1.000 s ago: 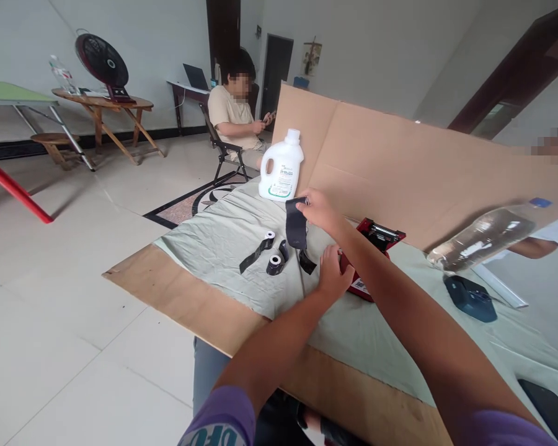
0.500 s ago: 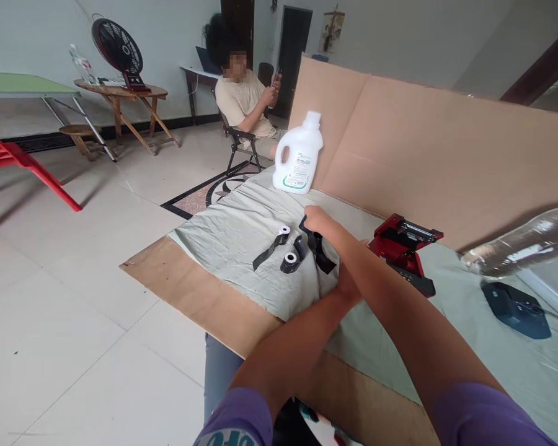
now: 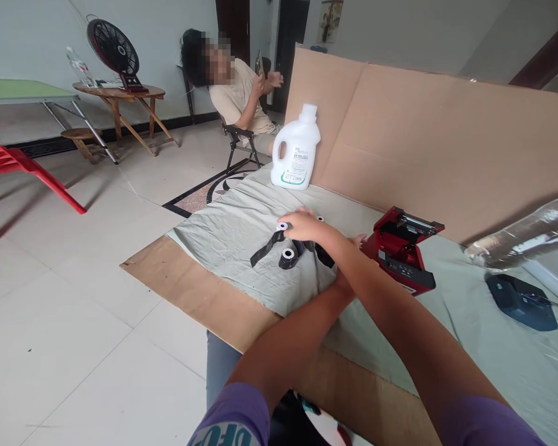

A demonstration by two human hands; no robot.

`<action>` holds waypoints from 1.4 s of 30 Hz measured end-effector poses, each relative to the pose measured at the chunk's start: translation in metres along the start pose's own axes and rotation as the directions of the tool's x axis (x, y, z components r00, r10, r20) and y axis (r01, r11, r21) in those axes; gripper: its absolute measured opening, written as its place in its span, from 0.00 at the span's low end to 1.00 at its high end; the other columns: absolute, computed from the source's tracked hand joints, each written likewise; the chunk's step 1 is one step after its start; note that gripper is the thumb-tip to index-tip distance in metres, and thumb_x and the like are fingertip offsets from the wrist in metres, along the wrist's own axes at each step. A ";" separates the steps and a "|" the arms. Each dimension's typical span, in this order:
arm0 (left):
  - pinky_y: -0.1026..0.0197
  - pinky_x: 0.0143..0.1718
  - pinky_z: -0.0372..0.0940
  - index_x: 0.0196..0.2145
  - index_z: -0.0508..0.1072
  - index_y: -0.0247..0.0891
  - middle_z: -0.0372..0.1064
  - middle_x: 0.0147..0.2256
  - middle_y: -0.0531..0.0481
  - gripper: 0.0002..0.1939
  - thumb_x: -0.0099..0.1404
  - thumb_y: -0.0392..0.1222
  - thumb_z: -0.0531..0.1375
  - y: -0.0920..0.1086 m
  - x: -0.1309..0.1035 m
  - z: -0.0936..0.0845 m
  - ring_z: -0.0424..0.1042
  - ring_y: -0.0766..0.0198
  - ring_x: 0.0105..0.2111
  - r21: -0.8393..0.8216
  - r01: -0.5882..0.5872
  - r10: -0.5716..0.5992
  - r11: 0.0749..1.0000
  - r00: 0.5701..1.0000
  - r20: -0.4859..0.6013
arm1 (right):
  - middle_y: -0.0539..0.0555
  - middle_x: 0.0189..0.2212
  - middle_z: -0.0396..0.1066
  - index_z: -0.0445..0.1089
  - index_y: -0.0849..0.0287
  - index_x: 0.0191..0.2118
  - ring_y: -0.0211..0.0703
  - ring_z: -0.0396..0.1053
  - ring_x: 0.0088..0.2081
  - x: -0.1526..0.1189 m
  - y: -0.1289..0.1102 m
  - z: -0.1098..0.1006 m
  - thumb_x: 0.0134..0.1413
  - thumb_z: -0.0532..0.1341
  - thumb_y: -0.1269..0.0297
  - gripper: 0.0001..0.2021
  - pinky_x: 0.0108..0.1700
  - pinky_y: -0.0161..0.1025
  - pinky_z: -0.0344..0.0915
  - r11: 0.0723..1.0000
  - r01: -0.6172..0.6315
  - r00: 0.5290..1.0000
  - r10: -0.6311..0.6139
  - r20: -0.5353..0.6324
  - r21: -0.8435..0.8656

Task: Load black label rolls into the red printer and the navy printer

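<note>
My right hand (image 3: 303, 225) reaches across to the left, its fingers around a small white-cored roll of black ribbon (image 3: 283, 227), with a loose tail lying on the cloth. A second such roll (image 3: 288, 254) stands just in front of it. Part of a third roll (image 3: 320, 218) shows behind the hand, and its black strip is partly covered by my forearm. My left hand (image 3: 359, 240) is mostly hidden under the right forearm. Its visible fingertips lie against the left side of a red-and-black device (image 3: 402, 260), whose hinged lid is raised.
A white detergent bottle (image 3: 297, 148) stands at the back beside a tall cardboard panel (image 3: 428, 142). Rightward lie a clear plastic-wrapped roll (image 3: 525, 238) and a dark flat object with a cable (image 3: 521, 301). A seated person (image 3: 237, 99) holds a phone beyond the table.
My right hand has let go of the black ribbon at the right and moved left to another roll. My left hand stays by the device. The seated person has leaned and turned.
</note>
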State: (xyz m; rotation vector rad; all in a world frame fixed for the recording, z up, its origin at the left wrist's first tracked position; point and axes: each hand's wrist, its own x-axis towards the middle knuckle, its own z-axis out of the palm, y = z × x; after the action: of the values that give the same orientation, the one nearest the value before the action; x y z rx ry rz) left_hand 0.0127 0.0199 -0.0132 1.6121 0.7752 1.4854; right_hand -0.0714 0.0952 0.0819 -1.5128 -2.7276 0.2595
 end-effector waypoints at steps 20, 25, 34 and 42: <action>0.49 0.55 0.64 0.52 0.67 0.41 0.69 0.48 0.42 0.19 0.63 0.41 0.60 0.017 -0.019 -0.008 0.69 0.50 0.50 0.195 0.004 0.019 0.981 0.993 -0.119 | 0.53 0.39 0.76 0.73 0.55 0.46 0.45 0.73 0.39 -0.201 0.106 -0.060 0.55 0.65 0.53 0.16 0.41 0.42 0.72 0.528 0.056 0.877 0.380 -0.295 0.848; 0.51 0.50 0.65 0.58 0.62 0.41 0.66 0.51 0.41 0.25 0.64 0.38 0.56 0.025 -0.022 -0.010 0.68 0.54 0.48 0.238 -0.159 0.177 0.958 0.983 -0.056 | 0.55 0.44 0.78 0.77 0.56 0.46 0.50 0.75 0.45 -0.237 0.158 -0.063 0.56 0.60 0.66 0.13 0.50 0.47 0.70 0.720 -0.173 0.911 0.376 -0.168 0.672; 0.50 0.50 0.65 0.59 0.62 0.42 0.65 0.52 0.41 0.26 0.63 0.38 0.56 0.031 -0.026 -0.011 0.66 0.52 0.50 0.323 -0.214 0.222 0.922 0.975 0.013 | 0.58 0.59 0.71 0.70 0.58 0.56 0.51 0.68 0.59 -0.209 0.173 -0.026 0.58 0.56 0.77 0.21 0.61 0.45 0.61 0.851 -0.341 0.901 0.417 -0.117 0.400; 0.45 0.61 0.55 0.52 0.75 0.45 0.71 0.56 0.47 0.16 0.68 0.39 0.57 0.045 -0.030 -0.004 0.62 0.51 0.58 0.460 -0.435 0.356 0.774 0.900 0.252 | 0.56 0.49 0.77 0.73 0.57 0.47 0.52 0.72 0.53 -0.196 0.171 -0.024 0.52 0.60 0.76 0.16 0.60 0.47 0.58 0.842 -0.456 0.866 0.495 -0.074 0.289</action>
State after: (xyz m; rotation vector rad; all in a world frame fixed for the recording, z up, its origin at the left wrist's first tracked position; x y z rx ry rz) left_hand 0.0012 -0.0275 0.0109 2.3872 0.8150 1.4905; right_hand 0.1787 0.0221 0.0932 -2.0086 -2.0618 0.4715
